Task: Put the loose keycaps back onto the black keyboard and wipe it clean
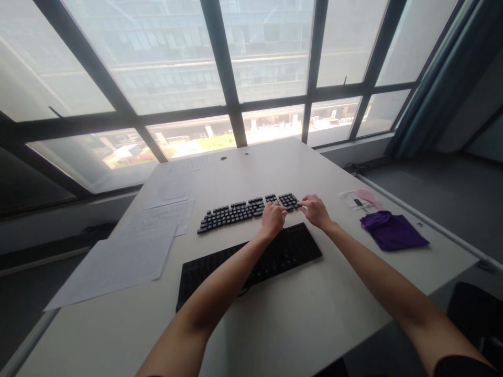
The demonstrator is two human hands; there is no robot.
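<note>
Loose black keycaps (pixel 231 215) lie in keyboard-like rows on the white table. In front of them is a black keyboard base (pixel 302 248), its upper face dark with the caps apparently off. My left hand (pixel 274 217) reaches over the base to the right part of the rows, fingers curled together at the keycaps; whatever is between them is hidden. At the right end of the number-pad block, my right hand (pixel 315 210) has its thumb and index finger closed at the edge of a keycap. My left forearm covers part of the base.
Printed paper sheets (pixel 121 256) overlap along the left side of the table (pixel 267 335). On the right lie a purple cloth pouch (pixel 393 230), a pink item (pixel 366 196) and a small black-handled tool (pixel 358 202) on clear plastic. Windows rise behind the far edge.
</note>
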